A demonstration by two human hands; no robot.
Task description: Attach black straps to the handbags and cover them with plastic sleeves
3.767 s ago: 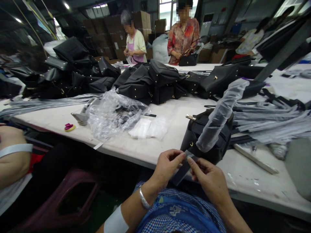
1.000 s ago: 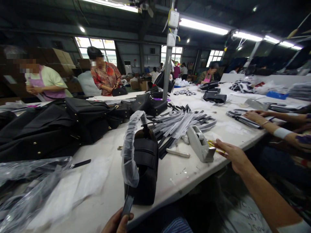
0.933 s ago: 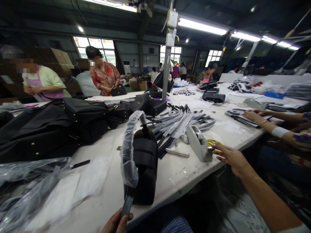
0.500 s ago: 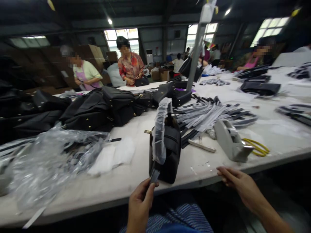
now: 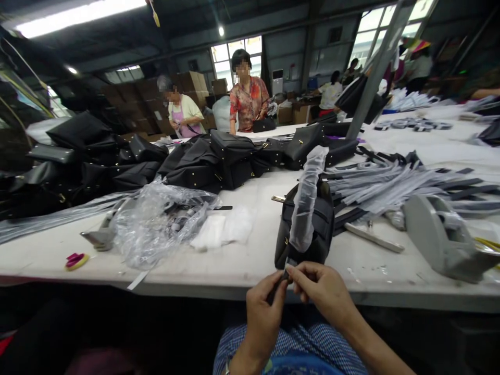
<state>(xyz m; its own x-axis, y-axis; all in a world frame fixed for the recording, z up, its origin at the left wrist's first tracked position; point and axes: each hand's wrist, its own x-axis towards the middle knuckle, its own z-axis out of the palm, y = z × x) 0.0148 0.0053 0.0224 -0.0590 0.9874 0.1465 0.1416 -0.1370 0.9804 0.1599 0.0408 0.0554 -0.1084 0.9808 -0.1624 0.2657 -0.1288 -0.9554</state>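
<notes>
Back from the table's right edge, where it hung free half a second ago, the right hand [image 5: 325, 291] now meets the left hand [image 5: 262, 315] just below the table's near rim, over a blue checked lap. Both hands are closed in a pinch on the same dark strip [image 5: 279, 277], a narrow, flat, matte band: the left thumb and forefinger clamp its lower part and the right fingertips press its upper end. It runs up toward the black handbag [image 5: 318, 232], which stands upright on the white table [image 5: 242, 271] right in front of the hands. The bag is smooth, leather-like and boxy, with a small gold-coloured fitting low on its front. Its handle [image 5: 307, 200] arches upward, sheathed in cloudy, wrinkled plastic wrap. Right of the bag lies a heavy grey tape dispenser [image 5: 441, 239] with a rounded body, well apart from the hands. Behind it spreads a fan of straps [image 5: 390, 182], black with pale paper sleeves. To the left sit soft white sheets [image 5: 222, 232], a crumpled clear plastic bag [image 5: 164, 219] and a small pink and yellow roll [image 5: 76, 260]. Further back, more black bags [image 5: 203, 161] with gold studs are heaped, and two people [image 5: 248, 101] stand working beyond them.
</notes>
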